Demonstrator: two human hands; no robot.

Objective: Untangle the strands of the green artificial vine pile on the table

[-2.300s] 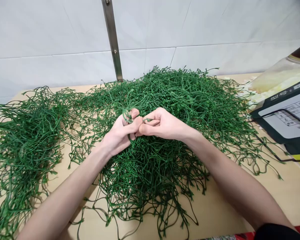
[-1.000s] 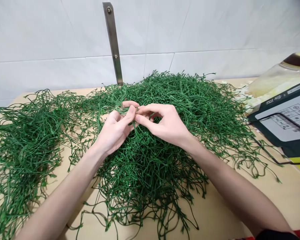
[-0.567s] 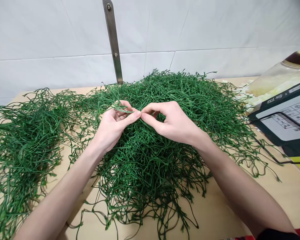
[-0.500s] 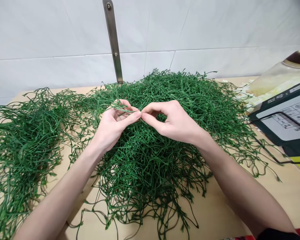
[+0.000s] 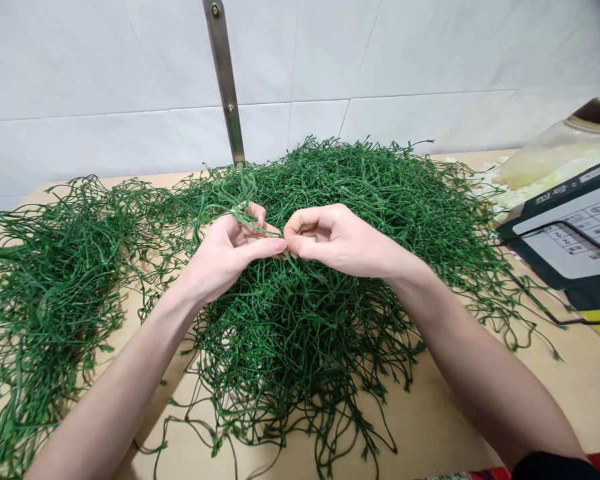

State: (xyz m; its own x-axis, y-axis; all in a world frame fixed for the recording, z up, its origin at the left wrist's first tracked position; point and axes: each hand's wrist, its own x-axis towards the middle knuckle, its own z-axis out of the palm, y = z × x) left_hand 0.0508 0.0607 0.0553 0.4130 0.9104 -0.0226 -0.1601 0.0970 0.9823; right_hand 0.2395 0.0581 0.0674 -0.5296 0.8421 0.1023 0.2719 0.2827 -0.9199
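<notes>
Thumb and fingers of my left hand point(image 5: 225, 253) pinch a few thin green plastic stems point(image 5: 240, 213), whose other ends fan out above the palm. My right hand point(image 5: 347, 241) is closed in a pinch at the tips of these stems, its fingers touching the left fingertips. The exact spot it grips is partly hidden by the fingers. Both hands hover over a big tangled heap of green plastic stems point(image 5: 305, 333) with small forked ends.
A smaller heap of stems point(image 5: 55, 267) lies on the left of the wooden table point(image 5: 430, 427). A metal strip point(image 5: 225, 80) stands against the white tiled wall point(image 5: 130, 60). To the right are a dark box with a white label point(image 5: 575, 240), a clear jar point(image 5: 545, 153) and a black cable point(image 5: 545, 310).
My right fingers have curled in more tightly at the stem tips, and both hands have sunk slightly. The held stems have shifted a little to the right.
</notes>
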